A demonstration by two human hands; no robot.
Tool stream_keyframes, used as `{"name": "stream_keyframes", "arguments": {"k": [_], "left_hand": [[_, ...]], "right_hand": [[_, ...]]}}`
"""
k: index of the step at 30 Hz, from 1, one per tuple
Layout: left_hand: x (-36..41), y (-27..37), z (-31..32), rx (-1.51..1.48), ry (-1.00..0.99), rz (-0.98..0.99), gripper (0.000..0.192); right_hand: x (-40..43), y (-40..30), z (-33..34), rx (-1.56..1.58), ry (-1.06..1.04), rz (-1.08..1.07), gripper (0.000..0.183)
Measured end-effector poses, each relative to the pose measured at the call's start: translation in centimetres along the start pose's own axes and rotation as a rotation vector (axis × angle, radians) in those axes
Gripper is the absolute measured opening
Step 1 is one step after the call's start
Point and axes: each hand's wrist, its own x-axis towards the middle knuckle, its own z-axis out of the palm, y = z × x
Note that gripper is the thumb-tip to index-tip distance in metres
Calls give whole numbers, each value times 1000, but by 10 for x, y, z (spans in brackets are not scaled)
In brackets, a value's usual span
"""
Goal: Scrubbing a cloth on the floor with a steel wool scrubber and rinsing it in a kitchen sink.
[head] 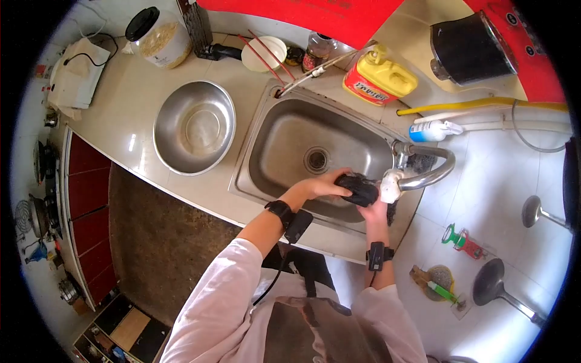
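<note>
Both hands are over the near right part of the stainless-steel sink (pixel 277 149), around a dark, rounded object (pixel 358 189) with a shiny, streaked surface. What it is exactly I cannot tell. My left hand (pixel 323 185) grips it from the left, thumb on the near side. From the right and below, my right hand (pixel 375 209) supports it, some fingers hidden behind it. Just right of the object is the mouth of the curved metal faucet (pixel 447 165), wrapped in white material (pixel 390 187). The sink drain (pixel 317 159) lies beyond my left hand.
Left of the sink, a wide steel basin (pixel 195 129) sits on the counter. Behind stand a pale bowl (pixel 265 53), red chopsticks (pixel 261 59), a yellow pump bottle (pixel 379 77) and a large jar (pixel 159 38). Ladles (pixel 490 281) hang on the right wall tiles.
</note>
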Motion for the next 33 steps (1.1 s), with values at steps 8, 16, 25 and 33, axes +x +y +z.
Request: {"name": "stream_keyframes", "arguments": {"k": [8,16,25,33], "left_hand": [[26,-15,18,-374,247,58,61],[22,0,40,680,759,469,42],[54,-33,13,1102,535,-41,38],[55,-21,14,829,278,-268,65]], "right_hand": [[40,3,-42,-31,-79,136,34],[19,27,-1,-157,-30,119,50],[28,46,28,-427,205,-675,35],[17,42,-11,-1166,154,-1117,22]]}}
